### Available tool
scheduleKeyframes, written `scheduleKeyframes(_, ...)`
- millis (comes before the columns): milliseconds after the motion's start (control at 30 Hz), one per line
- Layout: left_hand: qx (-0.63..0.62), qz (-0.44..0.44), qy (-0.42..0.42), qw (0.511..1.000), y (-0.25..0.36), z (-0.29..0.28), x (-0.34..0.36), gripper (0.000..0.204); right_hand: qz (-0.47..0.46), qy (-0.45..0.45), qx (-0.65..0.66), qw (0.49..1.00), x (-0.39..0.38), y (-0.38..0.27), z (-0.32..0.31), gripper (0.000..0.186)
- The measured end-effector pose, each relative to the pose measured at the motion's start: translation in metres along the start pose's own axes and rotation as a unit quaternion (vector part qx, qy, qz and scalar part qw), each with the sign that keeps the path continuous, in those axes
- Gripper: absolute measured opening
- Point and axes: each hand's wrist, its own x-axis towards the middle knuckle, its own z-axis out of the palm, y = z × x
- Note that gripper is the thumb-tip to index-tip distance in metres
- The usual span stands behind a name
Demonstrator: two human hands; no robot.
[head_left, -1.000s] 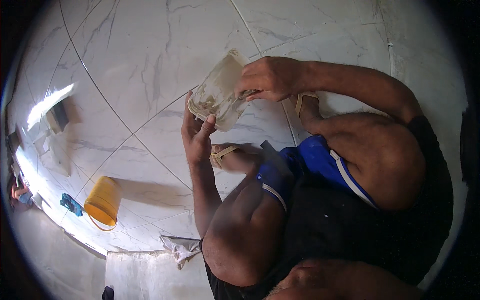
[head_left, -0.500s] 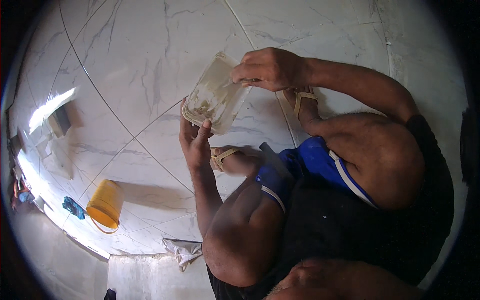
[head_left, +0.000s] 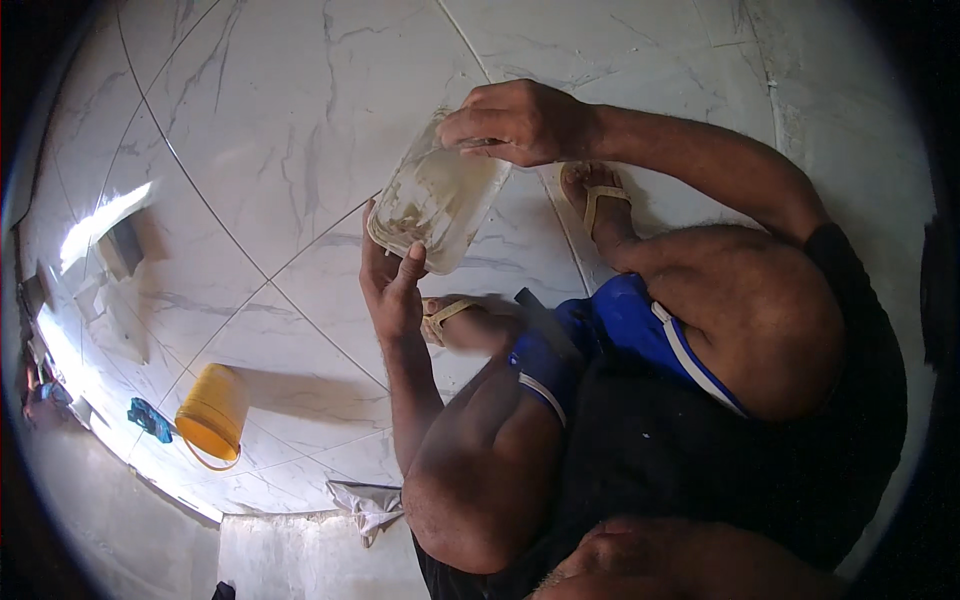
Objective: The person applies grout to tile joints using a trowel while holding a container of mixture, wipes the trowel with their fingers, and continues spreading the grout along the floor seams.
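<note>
A rectangular translucent plastic tub is tilted above the tiled floor, its inside smeared with whitish-grey paste. My left hand grips the tub's near left corner, thumb on the rim and fingers beneath. Over the far right end of the tub, my right hand is closed with its fingers bent together. Whatever they pinch is mostly hidden; only a thin pale edge shows below them.
My sandalled feet and bent knees are close below the tub. To the left stand a yellow bucket, a crumpled blue cloth and a dark box. A grey cloth lies by the wall.
My right hand has moved up and slightly left over the tub's far end. The tub stays in my left hand, nearly in place.
</note>
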Motion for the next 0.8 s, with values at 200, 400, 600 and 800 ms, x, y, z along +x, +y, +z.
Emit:
scheduleKeyframes(200, 0.015, 0.026, 0.024, 0.999, 0.0, 0.0, 0.0, 0.091, 0.008, -0.017, -0.026, 0.999, -0.022, -0.004, 0.001, 0.032)
scheduleKeyframes(400, 0.022, 0.014, 0.031, 0.999, 0.003, 0.001, -0.004, 0.091, 0.046, -0.037, 0.03, 0.998, -0.027, -0.017, 0.001, 0.032)
scheduleKeyframes(600, 0.023, 0.014, 0.02, 0.999, 0.002, 0.003, -0.007, 0.089, -0.003, 0.022, -0.03, 0.999, -0.015, 0.0, 0.007, 0.03)
scheduleKeyframes(800, -0.001, 0.029, 0.044, 0.999, -0.002, 0.001, -0.01, 0.082, 0.117, -0.007, 0.033, 0.993, -0.036, -0.015, 0.01, 0.033)
